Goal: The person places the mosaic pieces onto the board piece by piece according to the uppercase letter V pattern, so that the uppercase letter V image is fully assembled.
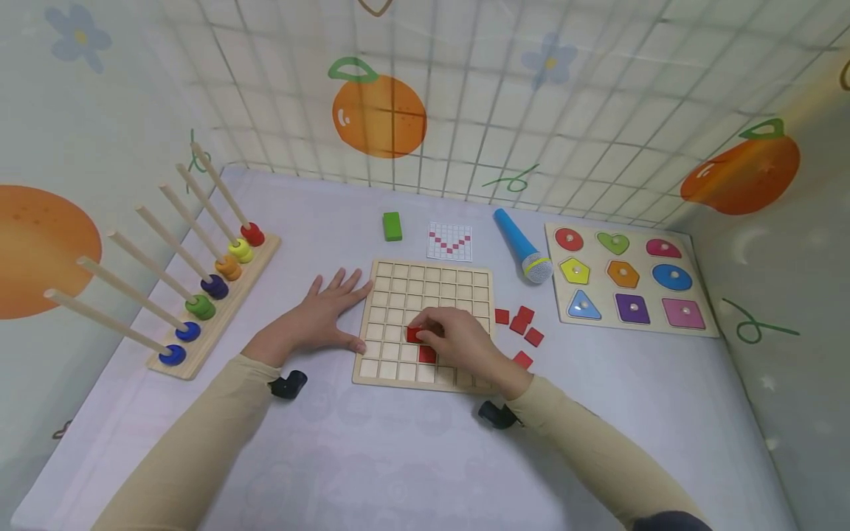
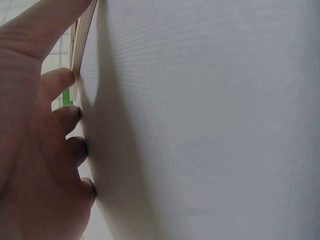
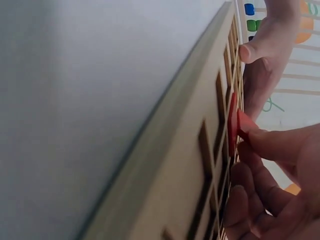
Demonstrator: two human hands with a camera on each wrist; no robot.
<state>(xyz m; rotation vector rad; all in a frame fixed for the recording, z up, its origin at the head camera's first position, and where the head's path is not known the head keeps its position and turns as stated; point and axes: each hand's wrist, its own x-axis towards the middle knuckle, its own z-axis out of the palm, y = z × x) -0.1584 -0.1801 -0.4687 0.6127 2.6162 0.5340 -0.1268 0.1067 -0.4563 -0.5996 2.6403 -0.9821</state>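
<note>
We see our right hand (image 1: pixel 458 335) pinching a red tile (image 1: pixel 415 334) over the grid board (image 1: pixel 398 284); left hand (image 1: pixel 325 313) spread flat on the counter (image 1: pixel 398 457), thumb at the board's edge; only the wrist view shows the tile tilted.

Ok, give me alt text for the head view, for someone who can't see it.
A right hand pinches a red square tile over a wooden grid board, while the left hand lies flat against the board's left edge. Loose red tiles sit right of the board, a bead abacus left, a shape puzzle far right.

A pale lilac table (image 1: pixel 398 457) carries a wooden grid board (image 1: pixel 398 295), bead-and-rod rack (image 1: pixel 199 295), shape puzzle (image 1: pixel 704 324), blue microphone (image 1: pixel 521 243), green block (image 1: pixel 392 226), pattern card (image 1: pixel 450 241) and loose red tiles (image 1: pixel 524 324).
</note>
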